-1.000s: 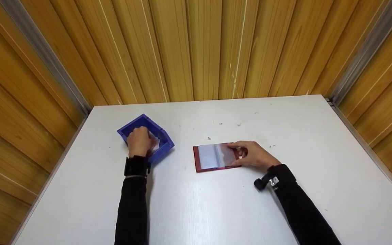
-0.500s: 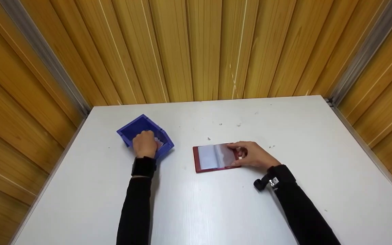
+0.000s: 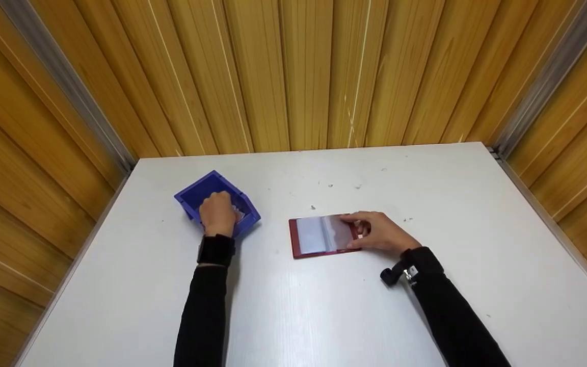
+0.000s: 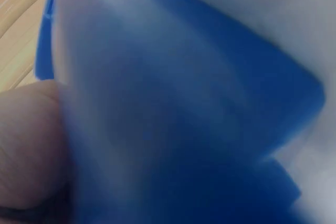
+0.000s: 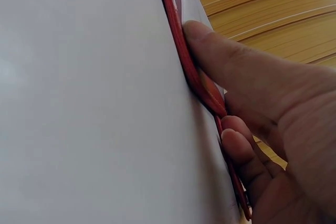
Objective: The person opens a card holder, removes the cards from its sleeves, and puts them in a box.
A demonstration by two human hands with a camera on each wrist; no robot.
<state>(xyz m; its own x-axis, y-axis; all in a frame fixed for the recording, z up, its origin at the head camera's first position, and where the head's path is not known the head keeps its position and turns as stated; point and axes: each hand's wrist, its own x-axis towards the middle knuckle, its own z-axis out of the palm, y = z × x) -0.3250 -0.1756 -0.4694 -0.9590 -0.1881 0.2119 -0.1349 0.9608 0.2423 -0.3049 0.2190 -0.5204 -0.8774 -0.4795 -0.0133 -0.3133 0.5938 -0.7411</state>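
In the head view, a small red card holder point(image 3: 311, 236) lies spread on the white table, its clear plastic sleeves facing up. My right hand point(image 3: 379, 231) holds its right side. In the right wrist view the thumb point(image 5: 199, 32) presses on the sleeves, with curled fingers at the red cover's point(image 5: 181, 51) edge. My left hand point(image 3: 218, 213) reaches down into a blue plastic bin point(image 3: 195, 193), knuckles up and fingertips hidden; I cannot tell whether it grips anything. Beside it in the bin lie small clear and reddish pieces point(image 3: 239, 211). The left wrist view is blurred, mostly blue bin wall point(image 4: 252, 87).
The white table point(image 3: 293, 311) carries a few small dark marks behind the card holder. Wood-patterned panels point(image 3: 303, 76) wall in the back and both sides. A small black camera point(image 3: 389, 276) juts from the right wrist strap, low over the table.
Within the bin, my left hand has shifted slightly right and toward me, then nearly stopped. The right hand and card holder have stayed in place.
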